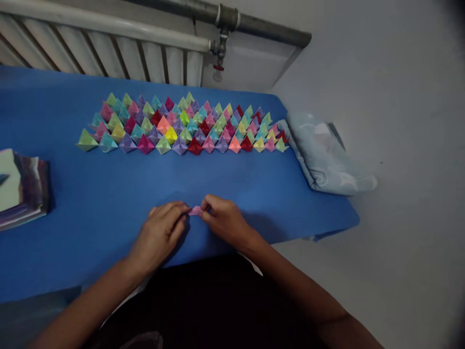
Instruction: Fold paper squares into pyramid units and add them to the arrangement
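Observation:
Between my two hands is a small piece of folded pink paper (195, 211), just above or on the blue table. My left hand (162, 230) pinches its left end, with thumb and fingers pressed together. At the other end, my right hand (224, 219) grips the paper between thumb and forefinger. Its middle shows, while the ends are hidden by my fingertips. Farther back, several rows of small folded paper boats (180, 145) in many colours stand upright, apart from my hands.
A blue-covered table (109, 194) lies under everything. On the left sits a stack of paper or booklets (31, 189). A folded grey-blue cloth (323, 155) lies at the right edge by the wall. Behind the table are a white radiator (105, 29) and a pipe with a red-handled valve (218, 68).

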Demonstrator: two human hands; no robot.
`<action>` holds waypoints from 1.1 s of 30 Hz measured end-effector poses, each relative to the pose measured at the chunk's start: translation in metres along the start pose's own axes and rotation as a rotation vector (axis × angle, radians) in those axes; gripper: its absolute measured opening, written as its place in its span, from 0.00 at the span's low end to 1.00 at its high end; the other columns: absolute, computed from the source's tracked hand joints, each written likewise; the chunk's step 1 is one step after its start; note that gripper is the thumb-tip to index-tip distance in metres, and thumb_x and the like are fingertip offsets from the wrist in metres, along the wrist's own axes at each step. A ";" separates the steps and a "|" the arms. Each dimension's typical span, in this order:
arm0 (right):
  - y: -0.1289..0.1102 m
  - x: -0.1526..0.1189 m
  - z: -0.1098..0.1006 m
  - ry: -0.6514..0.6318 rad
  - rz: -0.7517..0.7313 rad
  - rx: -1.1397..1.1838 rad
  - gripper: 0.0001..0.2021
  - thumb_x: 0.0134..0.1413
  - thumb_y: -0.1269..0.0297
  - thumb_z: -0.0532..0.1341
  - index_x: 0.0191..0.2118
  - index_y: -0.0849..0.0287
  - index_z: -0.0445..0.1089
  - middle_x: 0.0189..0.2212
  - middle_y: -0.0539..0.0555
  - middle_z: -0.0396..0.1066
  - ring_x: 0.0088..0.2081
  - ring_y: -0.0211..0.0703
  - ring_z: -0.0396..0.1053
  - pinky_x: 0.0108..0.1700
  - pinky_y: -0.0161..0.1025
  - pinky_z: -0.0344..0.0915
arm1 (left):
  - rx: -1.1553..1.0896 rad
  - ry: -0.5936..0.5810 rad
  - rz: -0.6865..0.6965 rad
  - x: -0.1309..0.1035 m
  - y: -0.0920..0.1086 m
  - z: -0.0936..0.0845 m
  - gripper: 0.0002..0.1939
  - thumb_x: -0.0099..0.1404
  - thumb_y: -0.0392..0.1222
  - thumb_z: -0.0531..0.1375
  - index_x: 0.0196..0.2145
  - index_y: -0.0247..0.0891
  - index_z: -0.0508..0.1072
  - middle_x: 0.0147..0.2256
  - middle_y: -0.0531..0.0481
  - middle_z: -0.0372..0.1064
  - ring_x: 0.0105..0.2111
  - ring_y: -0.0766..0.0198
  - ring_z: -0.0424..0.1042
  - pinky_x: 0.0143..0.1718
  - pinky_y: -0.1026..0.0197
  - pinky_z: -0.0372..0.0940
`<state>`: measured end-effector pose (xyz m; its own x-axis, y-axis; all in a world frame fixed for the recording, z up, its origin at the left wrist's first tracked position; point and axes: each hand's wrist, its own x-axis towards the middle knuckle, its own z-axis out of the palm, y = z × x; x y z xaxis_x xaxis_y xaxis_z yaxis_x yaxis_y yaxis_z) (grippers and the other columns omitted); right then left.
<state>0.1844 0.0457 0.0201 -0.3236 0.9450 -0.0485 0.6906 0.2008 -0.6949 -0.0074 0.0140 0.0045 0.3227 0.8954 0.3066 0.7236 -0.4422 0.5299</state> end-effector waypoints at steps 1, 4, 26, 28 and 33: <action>0.002 0.004 -0.003 0.024 -0.017 0.043 0.07 0.60 0.66 0.61 0.31 0.57 0.65 0.28 0.47 0.69 0.30 0.35 0.64 0.34 0.34 0.58 | -0.085 0.000 -0.065 0.013 -0.004 -0.003 0.13 0.71 0.41 0.52 0.47 0.39 0.74 0.43 0.45 0.77 0.43 0.57 0.76 0.44 0.54 0.70; 0.009 0.026 -0.016 0.117 -0.095 0.107 0.05 0.61 0.64 0.60 0.33 0.56 0.66 0.27 0.46 0.68 0.29 0.35 0.64 0.32 0.33 0.57 | -0.266 -0.079 -0.174 0.058 -0.019 -0.012 0.15 0.65 0.48 0.59 0.46 0.39 0.75 0.41 0.45 0.78 0.38 0.57 0.77 0.39 0.56 0.71; 0.044 0.099 -0.040 -0.069 -0.163 0.312 0.03 0.56 0.69 0.65 0.37 0.57 0.75 0.31 0.48 0.68 0.32 0.35 0.67 0.36 0.33 0.62 | -0.573 -0.245 -0.202 0.121 -0.061 0.006 0.10 0.64 0.48 0.62 0.36 0.42 0.80 0.33 0.51 0.78 0.33 0.64 0.75 0.35 0.64 0.68; 0.043 0.098 -0.038 -0.052 -0.179 0.338 0.03 0.58 0.70 0.64 0.35 0.58 0.75 0.29 0.47 0.68 0.32 0.34 0.67 0.36 0.32 0.62 | -0.567 -0.235 -0.197 0.119 -0.059 0.004 0.09 0.64 0.47 0.62 0.38 0.42 0.80 0.34 0.51 0.78 0.34 0.64 0.75 0.34 0.65 0.68; 0.042 0.095 -0.034 -0.037 -0.231 0.273 0.04 0.60 0.67 0.63 0.35 0.57 0.75 0.27 0.47 0.70 0.31 0.34 0.68 0.36 0.32 0.62 | -0.517 -0.180 -0.149 0.115 -0.056 0.002 0.07 0.66 0.44 0.61 0.37 0.43 0.79 0.32 0.55 0.77 0.31 0.69 0.74 0.33 0.69 0.67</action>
<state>0.2047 0.1524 0.0110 -0.4776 0.8717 0.1095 0.4000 0.3267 -0.8563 -0.0100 0.1415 0.0087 0.3717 0.9246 0.0833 0.3906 -0.2371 0.8895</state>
